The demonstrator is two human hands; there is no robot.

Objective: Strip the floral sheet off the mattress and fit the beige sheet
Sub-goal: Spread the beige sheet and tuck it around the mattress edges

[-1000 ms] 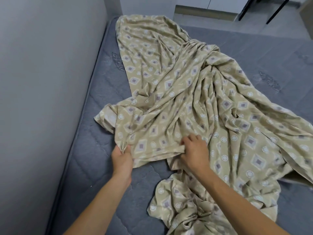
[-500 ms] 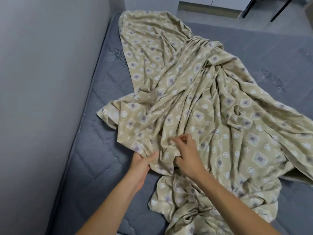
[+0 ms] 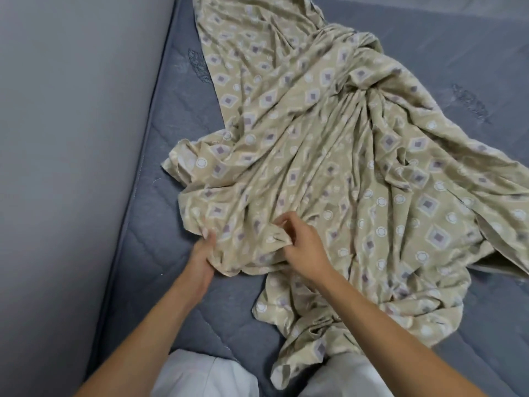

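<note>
A beige sheet (image 3: 329, 156) with a diamond and circle print lies crumpled in long folds across the bare grey quilted mattress (image 3: 160, 253). It runs from the far left corner down to my knees. My left hand (image 3: 204, 255) grips the sheet's near edge from below, thumb on top of the cloth. My right hand (image 3: 303, 242) pinches a bunched fold of the same edge just to the right. No floral sheet is in view.
A grey wall (image 3: 71, 167) runs close along the mattress's left side. My knees in white trousers (image 3: 206, 373) rest on the mattress at the bottom. Bare mattress shows on the right and in the far right corner.
My left hand has slid right along the sheet's edge toward my right hand, gathering cloth between them. The camera has tilted down, bringing my knees into view.
</note>
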